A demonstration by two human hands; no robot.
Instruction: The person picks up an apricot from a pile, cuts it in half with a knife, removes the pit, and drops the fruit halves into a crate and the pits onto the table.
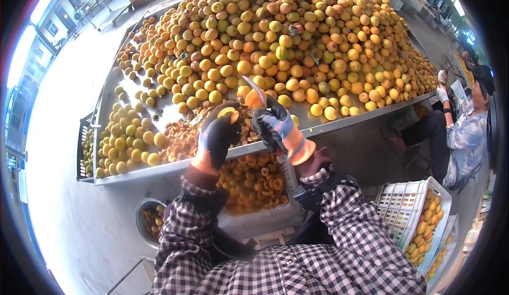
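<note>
Both my hands wear black and orange gloves above the near edge of a metal table (339, 122). My left hand (220, 136) holds a cut piece of orange fruit (229, 113) between thumb and fingers. In my right hand (278, 128) is a knife with a curved blade (254, 87), pointing up and to the left. Another orange fruit piece (254, 100) lies against the blade at my right fingertips. Behind my hands rises a big heap of whole yellow-orange fruit (297, 46). Small brown-orange pieces (183, 140) are piled left of my left hand.
A crate of cut fruit (252, 186) stands below the table edge, before my lap. At lower left is a bucket (143, 215) with fruit pieces. White crates of fruit (405, 210) stand at right, near a seated person (466, 136). A black crate (85, 149) adjoins the table's left end.
</note>
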